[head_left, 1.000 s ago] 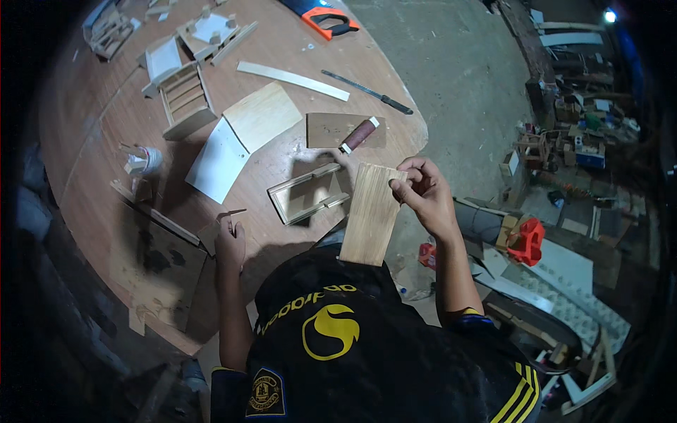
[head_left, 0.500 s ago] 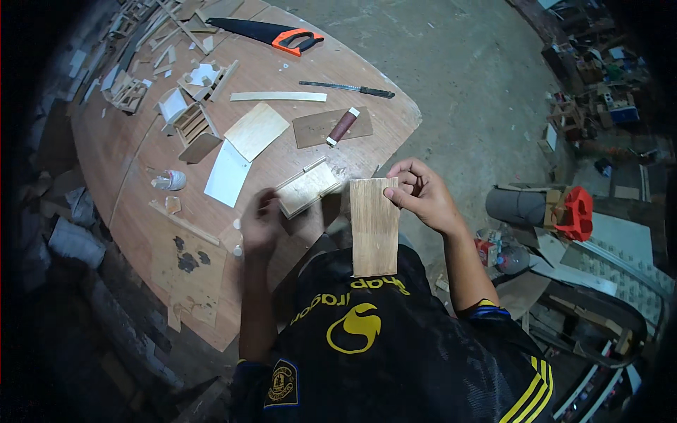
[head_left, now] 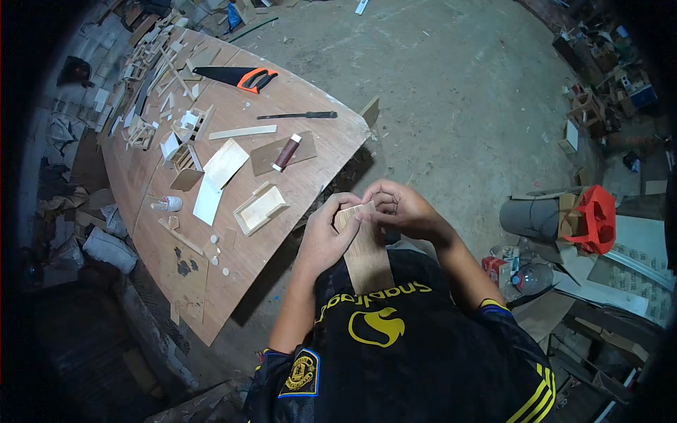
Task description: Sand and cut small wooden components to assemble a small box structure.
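Note:
My left hand and my right hand both grip the top end of a thin wooden board, which hangs down in front of my dark shirt. Both thumbs and fingertips are bent in at that end. On the table to the left, nearest my left hand, lies a small open-sided wooden tray-like piece. Behind it are a brown board with a dark red cylinder on it, a pale wooden panel and a white panel.
The plywood table carries a handsaw, a narrow file-like tool, small wooden models and a white cup. At right, on the concrete floor, are a grey cylinder, red bag, bottles and offcuts.
My left hand has left the table side and joined my right hand at the board's top end, now gripping it. The view has shifted, showing more floor.

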